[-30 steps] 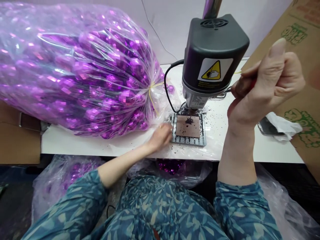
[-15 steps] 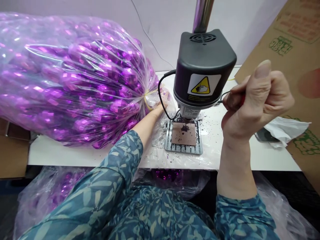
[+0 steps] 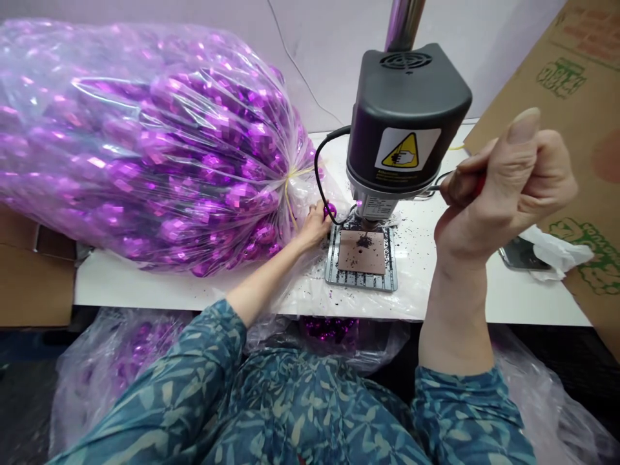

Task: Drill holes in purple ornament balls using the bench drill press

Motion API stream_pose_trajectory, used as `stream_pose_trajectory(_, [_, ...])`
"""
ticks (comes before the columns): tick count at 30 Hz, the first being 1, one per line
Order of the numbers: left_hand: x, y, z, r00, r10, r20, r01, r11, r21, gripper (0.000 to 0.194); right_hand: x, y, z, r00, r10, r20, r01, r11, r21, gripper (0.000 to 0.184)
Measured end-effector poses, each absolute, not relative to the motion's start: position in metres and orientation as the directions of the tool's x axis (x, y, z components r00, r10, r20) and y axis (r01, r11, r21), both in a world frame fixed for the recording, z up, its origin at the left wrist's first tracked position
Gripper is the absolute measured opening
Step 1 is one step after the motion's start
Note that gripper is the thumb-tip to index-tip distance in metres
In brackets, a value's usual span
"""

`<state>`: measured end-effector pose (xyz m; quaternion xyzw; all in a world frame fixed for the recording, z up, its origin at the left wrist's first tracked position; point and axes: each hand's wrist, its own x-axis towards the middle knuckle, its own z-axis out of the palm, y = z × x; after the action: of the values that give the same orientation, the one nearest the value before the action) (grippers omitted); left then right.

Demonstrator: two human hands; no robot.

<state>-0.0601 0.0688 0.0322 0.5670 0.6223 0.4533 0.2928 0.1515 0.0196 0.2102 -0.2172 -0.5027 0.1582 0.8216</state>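
Drilling so far: dark shavings [image 3: 364, 240] heaped on the brown board [image 3: 352, 262] and scattered around it suggest some drilling is done; how much is left cannot be told.
Purple ball [image 3: 331, 210]: shiny, just above the centre of the frame, behind the upper left corner of the grooved base plate [image 3: 361, 281] and off the board, so it appears not yet in place under the drill.
Left hand [image 3: 316, 223]: near the centre of the frame, fingers curled and closed around the ball.
Right hand [image 3: 508, 187]: at the right of the frame, wrapped around a red-gripped lever [image 3: 480, 185], thumb raised.
Drill press [image 3: 409, 87]: dark housing, upper right of centre, its lower end above the board.
Clear bag [image 3: 194, 142]: full of purple balls, tied at the neck, filling the upper left.
White surface [image 3: 526, 307]: across the middle, bearing press and bag.
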Motion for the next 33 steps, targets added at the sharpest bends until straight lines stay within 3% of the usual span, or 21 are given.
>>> stream_pose_trajectory(4, [-0.069,0.013,0.04,-0.216,0.966,0.141,0.091,-0.124,0.988,0.044,0.151,0.018,0.209,0.439,0.487,0.755,-0.033,0.849,-0.528,0.052])
stream_pose_trajectory(7, [-0.073,-0.017,0.046,-0.183,0.983,-0.013,-0.232,-0.031,0.972,0.048,0.15,0.02,0.209,0.456,0.473,0.754,-0.032,0.856,-0.517,0.052])
stream_pose_trajectory(10, [-0.07,-0.031,0.044,-0.113,0.987,-0.116,-0.351,0.07,0.934,0.051,0.149,0.02,0.209,0.462,0.47,0.752,-0.035,0.857,-0.514,0.052])
stream_pose_trajectory(16, [-0.048,-0.028,0.024,-0.01,0.999,0.042,-0.163,-0.043,0.986,0.071,0.15,0.017,0.209,0.437,0.48,0.761,0.0,0.846,-0.534,0.054])
stream_pose_trajectory(27, [-0.021,0.001,0.006,0.078,0.981,0.179,0.11,-0.187,0.976,0.062,0.148,0.013,0.21,0.441,0.484,0.756,-0.002,0.843,-0.538,0.054])
stream_pose_trajectory(33, [-0.014,-0.002,0.011,0.1,0.938,0.332,0.369,-0.344,0.863,0.055,0.148,0.012,0.211,0.434,0.48,0.762,-0.037,0.855,-0.517,0.052])
